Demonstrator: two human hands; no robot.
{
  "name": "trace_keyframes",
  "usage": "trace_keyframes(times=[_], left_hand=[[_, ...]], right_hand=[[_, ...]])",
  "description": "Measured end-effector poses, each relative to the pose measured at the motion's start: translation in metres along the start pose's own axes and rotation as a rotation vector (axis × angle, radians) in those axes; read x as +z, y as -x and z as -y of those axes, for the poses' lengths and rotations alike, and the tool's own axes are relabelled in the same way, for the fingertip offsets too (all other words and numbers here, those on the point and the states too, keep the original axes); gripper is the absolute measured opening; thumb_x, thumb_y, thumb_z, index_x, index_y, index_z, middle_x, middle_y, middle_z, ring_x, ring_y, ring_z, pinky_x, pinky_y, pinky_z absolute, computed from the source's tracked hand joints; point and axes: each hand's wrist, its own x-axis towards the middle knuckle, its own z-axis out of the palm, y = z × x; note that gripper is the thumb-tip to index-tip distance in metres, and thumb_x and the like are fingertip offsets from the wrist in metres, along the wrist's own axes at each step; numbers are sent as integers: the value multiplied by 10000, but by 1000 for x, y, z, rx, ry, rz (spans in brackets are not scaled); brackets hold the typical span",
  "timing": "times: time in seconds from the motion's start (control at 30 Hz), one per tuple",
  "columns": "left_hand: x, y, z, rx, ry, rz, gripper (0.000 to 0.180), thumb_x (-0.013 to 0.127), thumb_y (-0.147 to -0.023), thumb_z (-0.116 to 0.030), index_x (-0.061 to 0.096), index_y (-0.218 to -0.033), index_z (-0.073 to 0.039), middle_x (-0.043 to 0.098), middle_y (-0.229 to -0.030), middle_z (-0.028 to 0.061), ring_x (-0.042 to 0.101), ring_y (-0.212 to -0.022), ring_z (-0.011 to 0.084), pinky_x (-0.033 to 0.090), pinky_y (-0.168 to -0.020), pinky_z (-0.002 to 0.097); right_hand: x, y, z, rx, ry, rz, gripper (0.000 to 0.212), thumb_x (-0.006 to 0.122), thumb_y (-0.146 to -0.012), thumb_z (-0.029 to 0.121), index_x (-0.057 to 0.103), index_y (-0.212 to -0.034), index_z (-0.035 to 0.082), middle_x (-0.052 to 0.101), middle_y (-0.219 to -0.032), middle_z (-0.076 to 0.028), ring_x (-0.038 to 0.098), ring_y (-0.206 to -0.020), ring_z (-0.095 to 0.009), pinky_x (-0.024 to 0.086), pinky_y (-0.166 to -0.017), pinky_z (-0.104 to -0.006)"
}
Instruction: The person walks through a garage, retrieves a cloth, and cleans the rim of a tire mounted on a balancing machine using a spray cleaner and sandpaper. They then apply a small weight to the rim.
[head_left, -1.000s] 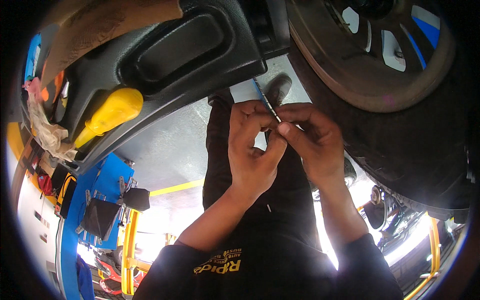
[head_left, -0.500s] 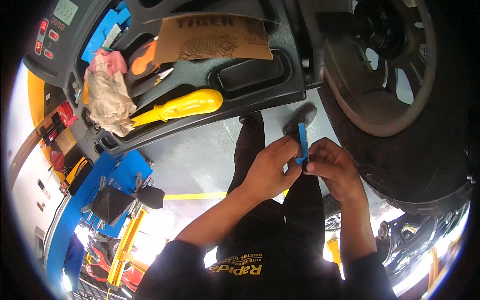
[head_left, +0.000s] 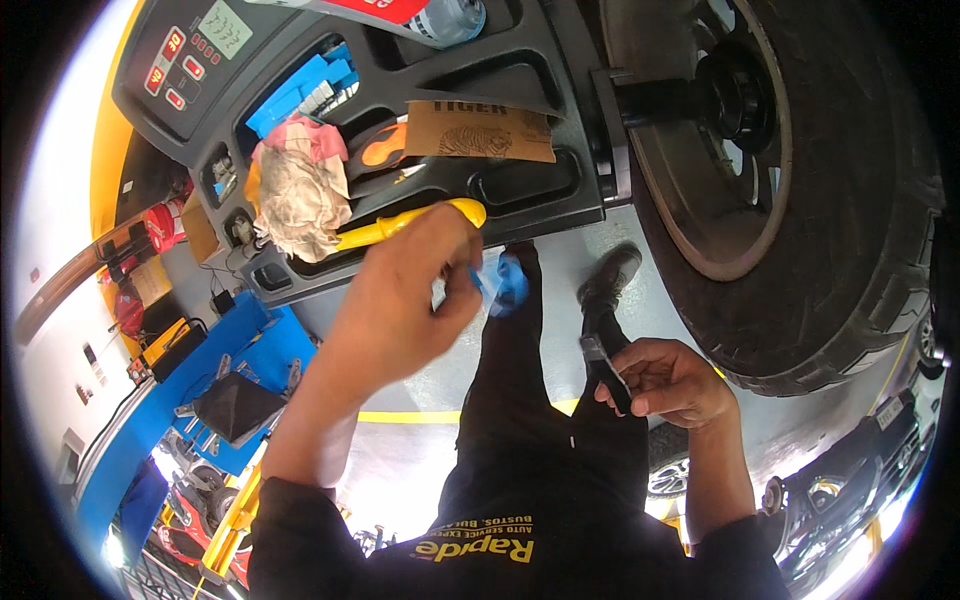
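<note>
My left hand is raised near the front edge of the black tool tray, its thumb and finger pinched on a curled blue backing tape, blurred by motion. It partly covers a yellow-handled tool lying in the tray. Lower and to the right, my right hand grips a short dark strip with a grey end, which looks like an adhesive wheel weight, between thumb and fingers. The strip and the tape are apart.
A large tire on a rim stands at the right, mounted on a black shaft. The tray also holds a crumpled rag, an orange-and-black handle, brown cardboard and blue pieces. A dark car is behind.
My hands were together at the strip; now the blue tape has come off it. My left hand has moved up and left with the tape, while the right keeps the strip slightly lower.
</note>
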Motion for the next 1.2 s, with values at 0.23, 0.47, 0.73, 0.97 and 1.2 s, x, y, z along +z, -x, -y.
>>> trace_keyframes(times=[0.23, 0.47, 0.73, 0.97, 1.2], left_hand=[[16, -25, 14, 3, -221, -246, 195, 638, -804, 108, 549, -934, -7, 617, -972, 116, 650, -859, 268, 528, -758, 340], [35, -26, 17, 217, -404, -335, 224, 661, -823, 86, 634, -1022, -13, 635, -1053, 132, 652, -964, 306, 521, -859, 376], [116, 42, -7, -267, 715, 14, 270, 599, -1001, -163, 663, -1200, 7, 661, -1128, 130, 623, -1047, 210, 481, -927, 343], [198, 23, 16, -309, 1561, 209, 402, 650, -995, -260, 624, -1279, 24, 620, -1332, 247, 660, -1118, 265, 544, -944, 393], [222, 21, 30, -295, 1689, 208, 361, 729, -937, -218, 649, -1220, -8, 685, -1209, 237, 698, -889, 213, 578, -801, 359]], right_hand=[[-3, 4, 0, -79, 53, -118, 496, 778, -822, 4, 598, -1282, -48, 704, -1147, -188, 675, -1142, -263, 525, -1000, -366], [-14, 3, -5, -95, 108, -156, 498, 740, -836, -13, 579, -1307, -45, 687, -1181, -199, 654, -1163, -278, 525, -996, -367], [-22, 5, -15, -211, -127, 34, 487, 680, -890, 10, 546, -1356, -27, 641, -1255, -237, 637, -1193, -284, 529, -984, -377], [-36, 5, -40, -235, -288, 37, 512, 658, -911, 32, 513, -1398, -34, 624, -1284, -243, 656, -1136, -255, 544, -929, -352], [-47, 7, -52, -264, -362, 31, 511, 642, -934, 74, 499, -1403, -70, 633, -1282, -216, 639, -1164, -258, 536, -951, -372]])
